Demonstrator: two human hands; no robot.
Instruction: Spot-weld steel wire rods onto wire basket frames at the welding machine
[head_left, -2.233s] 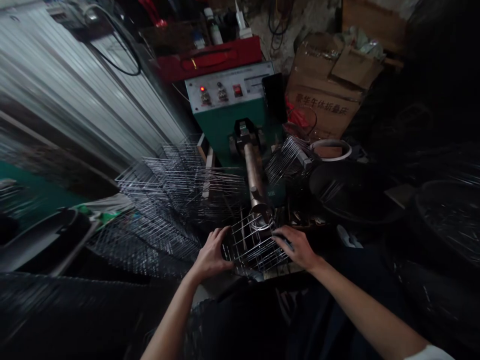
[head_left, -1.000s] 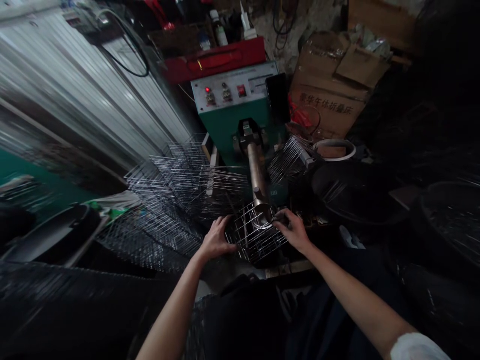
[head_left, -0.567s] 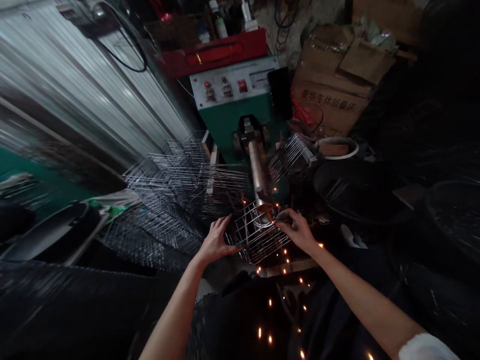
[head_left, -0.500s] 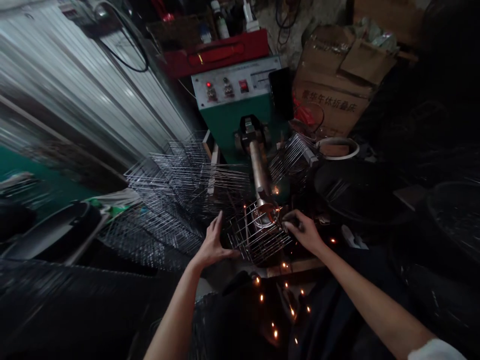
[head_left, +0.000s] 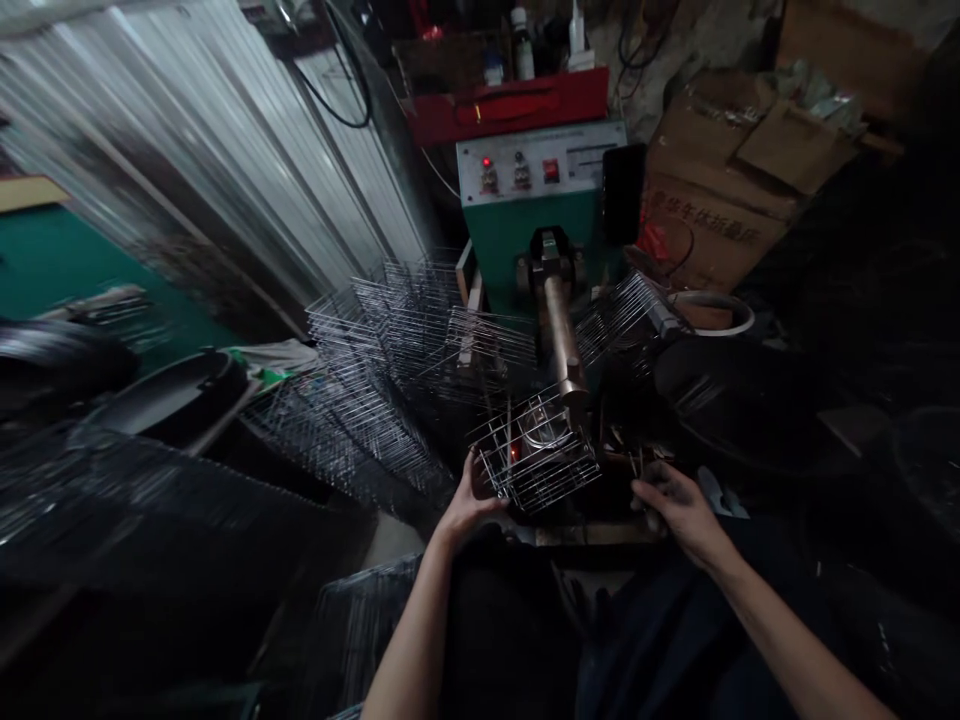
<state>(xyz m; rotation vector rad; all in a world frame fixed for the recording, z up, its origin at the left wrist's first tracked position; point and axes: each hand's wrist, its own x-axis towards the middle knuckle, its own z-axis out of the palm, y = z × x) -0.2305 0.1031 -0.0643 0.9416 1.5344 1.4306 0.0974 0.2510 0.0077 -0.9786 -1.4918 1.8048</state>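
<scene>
My left hand (head_left: pixel 471 505) is closed on the left side of a small wire basket (head_left: pixel 551 478), with the thumb along its near edge. The basket lies just below the tip of a brass-coloured electrode arm (head_left: pixel 562 335) of a spot welder (head_left: pixel 534 225). A round wire ring (head_left: pixel 547 430) shows among the basket's bars. To the right, apart from the basket, my right hand (head_left: pixel 679 505) pinches a short thin piece of wire (head_left: pixel 636 465); its exact shape is hard to make out. One orange glow remains at the basket's left side.
Stacked wire grids (head_left: pixel 375 380) stand left of the welder. More bent wire parts (head_left: pixel 619 315) lean on its right, near a round tub (head_left: pixel 712 312). A cardboard box (head_left: pixel 705 190) stands behind. A red toolbox (head_left: pixel 517 105) sits atop the machine.
The flying sparks are gone. My left hand has closed on the basket, and my right hand has drawn away from it to the right. The view has shifted left.
</scene>
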